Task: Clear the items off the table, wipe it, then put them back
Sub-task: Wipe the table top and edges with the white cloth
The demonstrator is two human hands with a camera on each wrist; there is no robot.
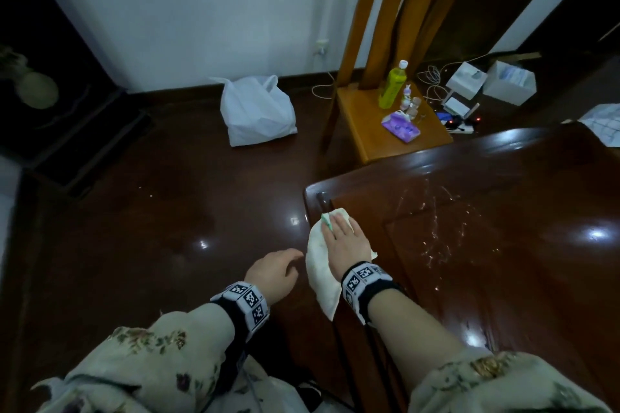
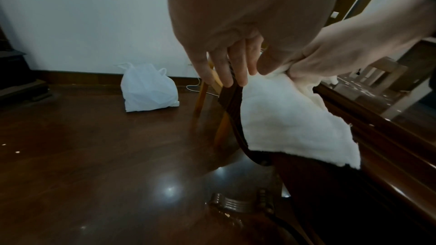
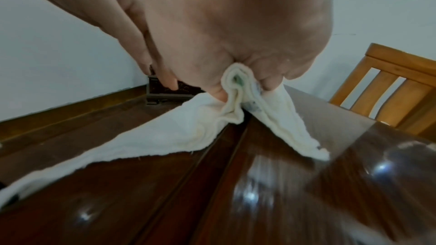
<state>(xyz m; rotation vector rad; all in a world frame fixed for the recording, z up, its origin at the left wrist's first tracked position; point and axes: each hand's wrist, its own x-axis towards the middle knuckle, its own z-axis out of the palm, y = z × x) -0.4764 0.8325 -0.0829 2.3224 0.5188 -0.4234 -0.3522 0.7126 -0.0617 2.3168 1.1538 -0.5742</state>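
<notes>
A white cloth [image 1: 318, 255] lies over the left front corner of the dark wooden table [image 1: 503, 245], part of it drooping past the edge [image 2: 283, 118]. My right hand [image 1: 342, 238] lies on top of it, fingers pressing down with a fold of the cloth [image 3: 233, 88] gathered between them. My left hand [image 1: 275, 273] hangs just left of the table edge, fingers loosely curled, holding nothing. Wet streaks [image 1: 436, 221] glisten on the tabletop to the right of the cloth. A green bottle [image 1: 393, 84], small figurines [image 1: 407, 100] and a purple tissue pack [image 1: 401, 127] sit on the wooden chair [image 1: 369, 131].
The chair stands past the table's far left corner. A white plastic bag [image 1: 256, 111] rests on the dark glossy floor by the wall. White boxes [image 1: 496, 80], cables and a power strip lie on the floor behind the chair. A carved table foot [image 2: 235, 202] shows below.
</notes>
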